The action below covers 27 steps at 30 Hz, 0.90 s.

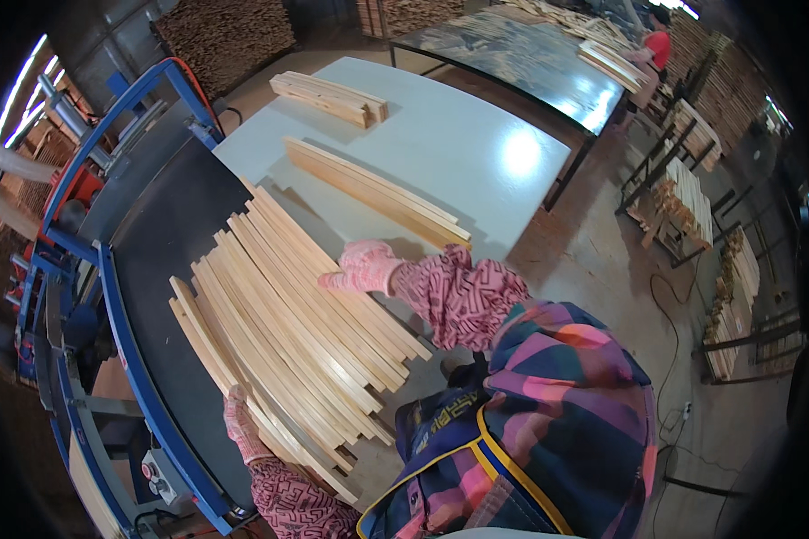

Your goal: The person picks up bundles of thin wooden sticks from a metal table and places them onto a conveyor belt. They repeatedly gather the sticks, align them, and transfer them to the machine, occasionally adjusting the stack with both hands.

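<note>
A row of long wooden strips (pixel 290 303) lies side by side on a dark flat surface, their ends uneven. My left hand (pixel 243 424), in a pink and white knit glove, is at the near outer edge of the row, against the outermost strip; its fingers are partly hidden. My right hand (pixel 357 268), gloved alike, rests on the opposite edge of the row, thumb over the strips; whether it grips them cannot be told. Beyond it, a few wooden boards (pixel 377 192) lie on the pale table. Farther off is a short stack of wooden pieces (pixel 329 98).
A blue-framed machine (pixel 135 364) with a control box (pixel 163 477) borders the dark bed (pixel 168 222) on the left. The pale table (pixel 512 195) adjoins it. A co-worker (pixel 650 54) is at a farther table (pixel 505 57). Racks of wood (pixel 681 202) and floor cables stand right.
</note>
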### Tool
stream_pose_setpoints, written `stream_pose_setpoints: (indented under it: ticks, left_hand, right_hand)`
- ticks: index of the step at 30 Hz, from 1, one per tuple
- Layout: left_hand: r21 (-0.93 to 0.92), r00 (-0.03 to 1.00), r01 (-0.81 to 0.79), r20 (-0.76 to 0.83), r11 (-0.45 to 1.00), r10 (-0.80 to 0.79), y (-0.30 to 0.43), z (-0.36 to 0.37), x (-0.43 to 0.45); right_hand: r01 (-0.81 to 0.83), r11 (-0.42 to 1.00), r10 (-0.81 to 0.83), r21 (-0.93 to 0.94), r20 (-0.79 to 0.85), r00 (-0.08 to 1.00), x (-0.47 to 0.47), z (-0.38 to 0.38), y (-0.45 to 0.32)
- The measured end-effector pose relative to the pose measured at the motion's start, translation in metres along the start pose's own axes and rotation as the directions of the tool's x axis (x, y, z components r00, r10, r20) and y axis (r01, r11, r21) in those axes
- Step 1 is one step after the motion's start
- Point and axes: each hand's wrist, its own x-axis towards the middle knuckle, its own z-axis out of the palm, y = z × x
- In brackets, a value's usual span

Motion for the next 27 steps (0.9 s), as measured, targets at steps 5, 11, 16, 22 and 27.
stream_pose_setpoints:
  ticks: [5, 11, 16, 22, 27]
  left_hand:
    - [0.492, 0.969, 0.223, -0.204, 0.842, -0.137, 0.084, 0.041, -0.039]
    - [0.970, 0.994, 0.088, -0.101, 0.228, 0.044, 0.129, 0.082, -0.072]
    - [0.834, 0.906, 0.411, -0.419, 0.368, -0.061, 0.163, 0.131, -0.094]
    - [0.989, 0.995, -0.001, 0.015, -0.146, 0.100, 0.136, 0.103, -0.089]
    - [0.561, 0.955, 0.261, -0.271, 0.786, -0.123, 0.146, 0.104, -0.097]
  right_hand:
    - [-0.104, 0.976, 0.082, 0.193, 0.118, 0.990, 0.011, -0.010, -0.005]
    - [0.121, 0.935, -0.097, 0.332, -0.088, 0.991, 0.030, 0.019, 0.012]
    - [0.242, 0.920, -0.253, 0.308, -0.006, 0.968, -0.005, -0.032, 0.034]
    - [0.012, 0.999, -0.018, -0.041, -0.140, 0.990, -0.002, -0.102, 0.138]
    - [-0.149, 0.987, 0.144, 0.061, 0.086, 0.986, 0.011, -0.080, 0.123]
